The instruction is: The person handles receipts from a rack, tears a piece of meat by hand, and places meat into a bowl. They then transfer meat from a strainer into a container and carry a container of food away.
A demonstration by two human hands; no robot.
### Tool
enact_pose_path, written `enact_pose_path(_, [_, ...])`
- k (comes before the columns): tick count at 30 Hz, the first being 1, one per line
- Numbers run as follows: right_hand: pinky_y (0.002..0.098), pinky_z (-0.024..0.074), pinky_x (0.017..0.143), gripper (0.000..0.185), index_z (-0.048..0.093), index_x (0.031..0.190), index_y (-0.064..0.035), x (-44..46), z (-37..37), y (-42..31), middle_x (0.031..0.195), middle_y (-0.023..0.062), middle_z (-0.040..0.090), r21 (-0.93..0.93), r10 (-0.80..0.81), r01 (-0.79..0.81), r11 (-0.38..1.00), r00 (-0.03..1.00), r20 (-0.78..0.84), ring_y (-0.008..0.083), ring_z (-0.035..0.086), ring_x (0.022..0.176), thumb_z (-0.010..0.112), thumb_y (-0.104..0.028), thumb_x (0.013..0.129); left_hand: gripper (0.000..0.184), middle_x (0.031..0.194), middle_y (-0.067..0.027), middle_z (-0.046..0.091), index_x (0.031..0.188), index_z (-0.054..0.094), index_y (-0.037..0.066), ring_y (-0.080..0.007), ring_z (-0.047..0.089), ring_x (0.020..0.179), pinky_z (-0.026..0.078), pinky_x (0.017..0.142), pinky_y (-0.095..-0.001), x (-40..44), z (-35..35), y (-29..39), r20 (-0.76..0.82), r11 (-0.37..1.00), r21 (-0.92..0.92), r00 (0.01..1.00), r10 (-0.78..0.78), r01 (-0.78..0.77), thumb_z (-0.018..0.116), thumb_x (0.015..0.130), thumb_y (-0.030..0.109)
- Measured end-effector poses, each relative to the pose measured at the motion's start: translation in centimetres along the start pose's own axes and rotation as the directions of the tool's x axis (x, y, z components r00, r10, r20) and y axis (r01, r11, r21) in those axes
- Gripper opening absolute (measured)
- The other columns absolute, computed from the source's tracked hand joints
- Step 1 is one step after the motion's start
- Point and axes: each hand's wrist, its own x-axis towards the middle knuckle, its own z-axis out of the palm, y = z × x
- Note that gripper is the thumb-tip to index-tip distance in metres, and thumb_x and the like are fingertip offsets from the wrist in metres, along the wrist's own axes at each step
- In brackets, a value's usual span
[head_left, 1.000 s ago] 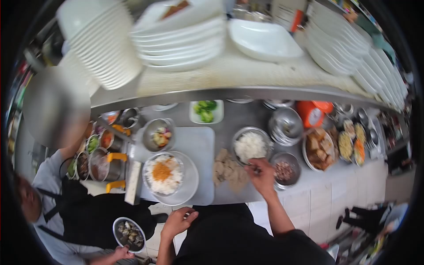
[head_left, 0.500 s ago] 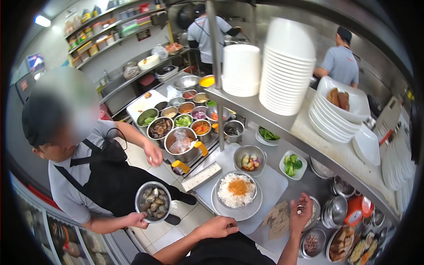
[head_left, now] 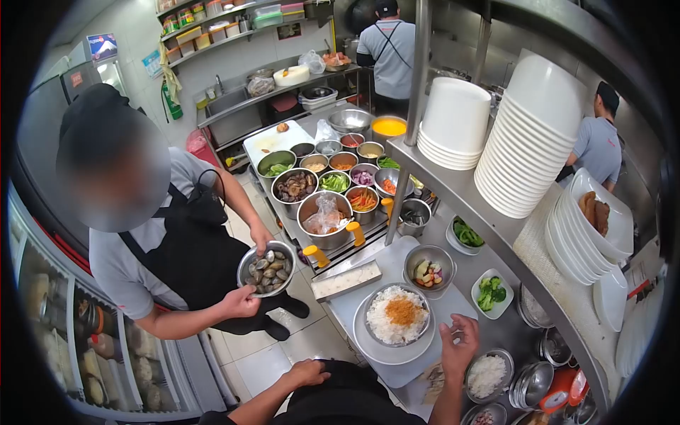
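My left hand (head_left: 309, 372) rests loosely against my black apron (head_left: 347, 389), holding nothing that I can see. Raised beside the white cutting board (head_left: 453, 301), my right hand (head_left: 459, 343) has its fingers loosely bent and apart, with nothing between them. Left of it, a metal bowl of white rice topped with orange crumbs (head_left: 397, 316) stands on a white plate (head_left: 379, 348). Behind that is a metal bowl of cut vegetables (head_left: 428, 273). A bowl of plain rice (head_left: 487, 375) lies just right of my right hand. Across from me, a co-worker holds a metal bowl of clams (head_left: 268, 270) with both hands.
Several metal pots of chopped ingredients (head_left: 333, 182) fill the counter ahead. A shelf (head_left: 460, 185) with stacked white bowls (head_left: 528, 142) overhangs the right side. A dish of broccoli (head_left: 491, 294) sits beneath it. Two more people work at the back.
My view has shifted, and my left hand has drawn back against the apron. My right hand is now nearer the rice bowl. The co-worker's second hand has come to the clam bowl.
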Motion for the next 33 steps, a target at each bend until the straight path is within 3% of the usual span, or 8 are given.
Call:
enact_pose_path(5, [0.0217,0.0432,0.058,0.026,0.063,0.094,-0.0033,0.1,1.6,-0.2,0.088,0.0034,0.057,0.01,-0.013,0.012,1.0,0.996,0.085,0.0089,0.053,0.073,0.072,-0.001,0.07,0.048,0.104,-0.0171,0.063,0.105,0.064,0.007,-0.0334,0.058,0.1,0.045,0.087,-0.0404,2.8,8.5,-7.8,0.086,0.984,-0.072,0.984,-0.157,0.163,0.048,0.086,0.048])
enact_pose_path(9, [0.0238,0.0423,0.057,0.024,0.064,0.093,-0.0042,0.3,1.5,0.2,0.085,0.0043,0.058,-0.009,-0.025,0.025,1.0,0.998,0.053,0.012,0.054,0.071,0.072,-0.006,0.071,0.05,0.103,-0.0162,0.064,0.114,0.059,0.004,-0.0297,0.062,0.094,0.048,0.084,-0.0397,3.5,13.0,-12.7,0.173,0.79,-0.467,0.917,-0.36,0.398,0.053,0.084,0.044])
enact_pose_path(11, [0.024,0.0425,0.057,0.023,0.064,0.093,-0.0041,0.4,0.9,0.1,0.085,0.0042,0.058,-0.05,0.025,-0.024,0.998,0.999,0.021,0.0124,0.053,0.07,0.071,-0.005,0.071,0.042,0.096,-0.0151,0.065,0.11,0.058,0.001,-0.0273,0.064,0.085,0.052,0.074,-0.0418,3.7,15.9,-15.1,0.357,0.363,-0.74,0.788,-0.502,0.566,0.055,0.086,0.034])
enact_pose_path(13, [0.0237,0.0424,0.057,0.022,0.064,0.094,-0.0041,0.7,-0.3,0.4,0.084,0.004,0.057,-0.069,-0.004,0.0,0.998,0.998,-0.059,0.0116,0.053,0.068,0.071,-0.005,0.073,0.033,0.091,-0.0139,0.065,0.106,0.058,-0.001,-0.0245,0.063,0.08,0.054,0.066,-0.0419,2.7,16.9,-15.8,0.36,0.264,-0.792,0.77,-0.527,0.551,0.056,0.086,0.026])
enact_pose_path(15, [0.023,0.0423,0.057,0.02,0.064,0.093,-0.004,0.7,-1.7,1.1,0.084,0.0037,0.057,-0.081,0.036,-0.046,0.996,0.992,-0.12,0.0105,0.053,0.068,0.07,-0.006,0.074,0.028,0.09,-0.0109,0.065,0.101,0.06,0.0,-0.0222,0.061,0.074,0.053,0.064,-0.0409,2.0,17.0,-15.7,0.364,0.313,-0.751,0.76,-0.539,0.582,0.052,0.087,0.023])
enact_pose_path(17, [0.0223,0.0422,0.057,0.019,0.064,0.093,-0.0038,0.4,-2.7,1.4,0.083,0.0034,0.057,-0.068,0.061,-0.073,0.995,0.984,-0.164,0.0095,0.052,0.068,0.07,-0.006,0.076,0.025,0.089,-0.0082,0.064,0.098,0.063,0.003,-0.0205,0.059,0.071,0.05,0.06,-0.041,1.3,17.1,-16.1,0.151,0.733,-0.573,0.926,-0.345,0.367,0.05,0.086,0.021])
enact_pose_path(25, [0.0216,0.0444,0.059,0.024,0.06,0.106,-0.0031,-2.9,-2.4,6.6,0.088,0.0038,0.059,-0.056,0.38,-0.379,0.924,0.925,-0.004,0.0073,0.053,0.07,0.064,-0.009,0.083,0.025,0.076,-0.0091,0.066,0.091,0.068,-0.001,-0.0198,0.06,0.063,0.049,0.057,-0.0327,5.0,13.2,-12.4,-0.023,0.586,-0.723,0.835,-0.55,0.365,0.054,0.081,0.018])
enact_pose_path(33, [0.0284,0.0484,0.063,0.026,0.061,0.101,-0.0036,-3.5,0.2,7.8,0.096,0.009,0.062,-0.176,0.267,-0.266,0.948,0.964,-0.015,0.0169,0.058,0.075,0.069,-0.016,0.079,0.023,0.074,-0.0097,0.066,0.093,0.065,-0.002,-0.0167,0.063,0.067,0.049,0.063,-0.0282,5.2,0.4,-1.3,-0.383,0.699,-0.684,0.918,-0.102,-0.208,0.057,0.086,0.019])
